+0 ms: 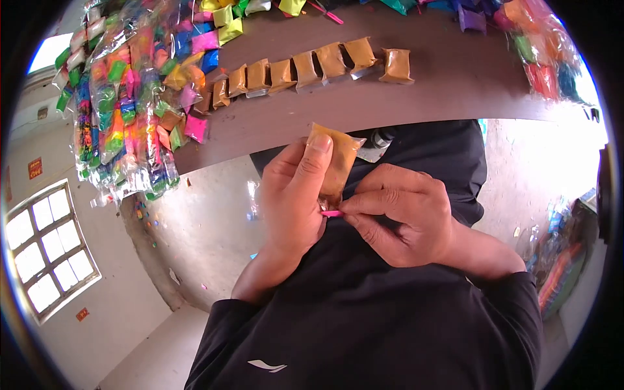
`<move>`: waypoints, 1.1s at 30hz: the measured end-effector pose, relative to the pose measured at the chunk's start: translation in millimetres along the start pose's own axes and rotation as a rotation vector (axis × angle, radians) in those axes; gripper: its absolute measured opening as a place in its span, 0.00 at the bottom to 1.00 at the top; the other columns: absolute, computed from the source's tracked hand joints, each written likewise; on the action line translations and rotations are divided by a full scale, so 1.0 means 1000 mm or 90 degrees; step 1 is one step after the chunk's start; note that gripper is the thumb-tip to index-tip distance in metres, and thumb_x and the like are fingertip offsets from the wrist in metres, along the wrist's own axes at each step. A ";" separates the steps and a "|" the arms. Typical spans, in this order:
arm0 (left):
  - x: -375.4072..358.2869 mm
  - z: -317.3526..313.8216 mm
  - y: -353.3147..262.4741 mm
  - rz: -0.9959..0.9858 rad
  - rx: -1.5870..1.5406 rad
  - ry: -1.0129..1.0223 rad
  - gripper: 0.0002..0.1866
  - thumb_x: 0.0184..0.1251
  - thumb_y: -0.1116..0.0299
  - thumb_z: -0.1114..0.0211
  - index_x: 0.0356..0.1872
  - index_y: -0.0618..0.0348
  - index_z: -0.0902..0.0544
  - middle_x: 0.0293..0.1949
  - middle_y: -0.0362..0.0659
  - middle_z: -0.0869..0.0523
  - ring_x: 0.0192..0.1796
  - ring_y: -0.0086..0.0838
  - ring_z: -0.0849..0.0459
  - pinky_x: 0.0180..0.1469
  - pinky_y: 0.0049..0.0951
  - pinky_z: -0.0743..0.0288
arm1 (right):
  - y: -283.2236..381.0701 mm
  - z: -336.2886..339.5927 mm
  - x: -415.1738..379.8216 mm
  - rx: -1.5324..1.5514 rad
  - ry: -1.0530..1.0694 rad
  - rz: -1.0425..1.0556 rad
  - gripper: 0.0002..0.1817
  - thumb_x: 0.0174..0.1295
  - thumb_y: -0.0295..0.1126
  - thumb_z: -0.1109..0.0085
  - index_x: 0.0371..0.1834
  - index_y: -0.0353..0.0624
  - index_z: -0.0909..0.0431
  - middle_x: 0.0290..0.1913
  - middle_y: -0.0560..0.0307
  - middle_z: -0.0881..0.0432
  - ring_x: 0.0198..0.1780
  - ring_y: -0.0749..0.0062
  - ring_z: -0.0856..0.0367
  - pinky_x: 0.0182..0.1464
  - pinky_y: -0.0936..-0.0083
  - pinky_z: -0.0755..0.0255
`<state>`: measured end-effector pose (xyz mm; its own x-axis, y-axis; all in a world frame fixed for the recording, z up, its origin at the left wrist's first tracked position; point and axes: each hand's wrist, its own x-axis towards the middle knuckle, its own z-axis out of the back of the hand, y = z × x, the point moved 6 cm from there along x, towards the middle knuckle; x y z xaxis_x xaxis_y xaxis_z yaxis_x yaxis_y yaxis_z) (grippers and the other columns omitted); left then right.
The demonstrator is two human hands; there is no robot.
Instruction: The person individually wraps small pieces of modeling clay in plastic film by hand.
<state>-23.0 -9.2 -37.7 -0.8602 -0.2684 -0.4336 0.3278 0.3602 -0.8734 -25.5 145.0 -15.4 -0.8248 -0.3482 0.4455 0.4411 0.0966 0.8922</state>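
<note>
In the head view, my left hand [292, 182] grips a clear packet of tan-brown modelling clay [340, 162], thumb across its upper face. My right hand [403, 211] is closed in a pinch at the packet's lower end. Between its fingertips is a small pink plastic stick [332, 213], which touches or lies close to the packet's bottom edge; its far end is hidden by my left hand. Beyond my hands, several similar brown clay packets [305, 70] lie in a slanting row on the table, with one packet [396, 65] a little apart at the right.
The brown table [442, 97] has its near edge just past my hands. Many bagged colourful clay packets [123, 97] are heaped at its left, hanging over the edge. Another bagged pile [536, 52] sits at the right. A pink stick [333, 17] lies at the back.
</note>
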 end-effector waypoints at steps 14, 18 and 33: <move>0.005 -0.003 0.011 -0.083 -0.035 0.078 0.13 0.84 0.61 0.39 0.54 0.62 0.21 0.43 0.41 0.14 0.43 0.22 0.16 0.44 0.25 0.24 | -0.042 -0.004 -0.013 0.362 -0.135 -0.309 0.14 0.67 0.24 0.27 0.52 0.36 0.20 0.47 0.61 0.13 0.46 0.84 0.17 0.49 0.80 0.22; 0.003 -0.002 0.021 -0.075 -0.058 0.123 0.12 0.83 0.65 0.37 0.54 0.63 0.21 0.46 0.42 0.13 0.48 0.23 0.15 0.53 0.27 0.22 | -0.058 -0.001 -0.013 0.194 -0.146 -0.395 0.10 0.68 0.26 0.27 0.47 0.33 0.18 0.39 0.63 0.14 0.41 0.85 0.21 0.45 0.81 0.23; 0.012 -0.002 -0.017 -0.460 0.447 0.244 0.25 0.73 0.61 0.26 0.65 0.62 0.20 0.59 0.50 0.15 0.58 0.27 0.15 0.60 0.32 0.22 | -0.075 0.019 -0.007 0.246 -0.043 -0.427 0.07 0.74 0.28 0.35 0.42 0.35 0.14 0.32 0.69 0.18 0.33 0.89 0.26 0.35 0.84 0.31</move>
<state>-39.5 -17.1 -27.2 -0.9652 0.1296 0.2272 -0.2605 -0.3974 -0.8799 -59.1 157.8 -84.2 -0.8974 -0.3902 -0.2061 -0.3040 0.2080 0.9297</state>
